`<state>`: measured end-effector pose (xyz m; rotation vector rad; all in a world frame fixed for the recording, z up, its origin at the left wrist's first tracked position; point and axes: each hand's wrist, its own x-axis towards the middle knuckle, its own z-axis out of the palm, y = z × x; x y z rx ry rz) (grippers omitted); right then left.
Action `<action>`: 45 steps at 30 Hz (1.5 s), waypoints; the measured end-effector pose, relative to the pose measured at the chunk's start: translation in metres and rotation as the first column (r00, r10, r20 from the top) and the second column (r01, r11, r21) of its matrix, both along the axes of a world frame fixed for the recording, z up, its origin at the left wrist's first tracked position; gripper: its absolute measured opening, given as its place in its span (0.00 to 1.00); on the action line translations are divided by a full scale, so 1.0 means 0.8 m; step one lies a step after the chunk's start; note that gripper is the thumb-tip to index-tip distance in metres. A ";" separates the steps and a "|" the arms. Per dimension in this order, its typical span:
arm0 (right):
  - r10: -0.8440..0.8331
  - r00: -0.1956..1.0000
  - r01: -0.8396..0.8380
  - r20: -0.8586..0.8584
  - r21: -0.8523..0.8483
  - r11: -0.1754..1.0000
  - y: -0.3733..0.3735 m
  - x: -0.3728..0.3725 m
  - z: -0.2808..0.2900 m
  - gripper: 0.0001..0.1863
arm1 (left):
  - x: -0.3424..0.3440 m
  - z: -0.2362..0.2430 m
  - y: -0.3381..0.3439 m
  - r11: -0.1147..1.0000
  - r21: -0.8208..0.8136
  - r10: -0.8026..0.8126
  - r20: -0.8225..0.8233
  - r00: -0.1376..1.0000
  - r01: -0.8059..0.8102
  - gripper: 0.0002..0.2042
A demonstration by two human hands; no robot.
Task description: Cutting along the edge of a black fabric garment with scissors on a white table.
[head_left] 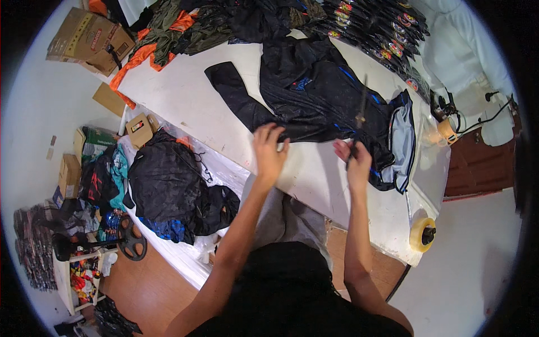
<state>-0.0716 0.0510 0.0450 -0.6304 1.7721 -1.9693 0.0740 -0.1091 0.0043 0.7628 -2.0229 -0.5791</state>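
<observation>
Black garment (314, 106) with blue trim, spread on the white desk (185, 106); dark scissors (360, 119) above it.
The garment lies crumpled, one sleeve running out to the left and bending up toward the far side, a small blue-and-red mark on its body; at the right end a pale grey inner face shows, bordered in black. The scissors are in the right hand (357, 160), blades pointing away from the person over the cloth; whether they touch it cannot be told.
</observation>
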 end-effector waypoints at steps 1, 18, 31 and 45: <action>-0.021 0.998 0.019 -0.054 -0.027 0.999 -0.016 -0.001 -0.021 0.05 | 0.011 0.009 -0.008 0.996 -0.076 0.062 0.109 0.992 -0.054 0.20; -0.365 0.837 0.404 -0.408 0.011 0.915 -0.090 -0.009 -0.086 0.08 | -0.051 0.076 -0.141 0.492 0.816 -0.195 -0.237 0.952 0.304 0.16; -0.404 0.801 0.416 -0.442 -0.076 0.906 -0.098 -0.013 -0.081 0.12 | 0.089 0.017 0.048 0.909 0.308 -0.294 -0.003 0.956 0.281 0.17; 0.105 0.917 -0.093 0.384 -0.049 0.994 0.006 0.118 0.013 0.11 | 0.050 0.054 0.106 0.893 0.102 -0.396 -0.288 0.872 0.439 0.12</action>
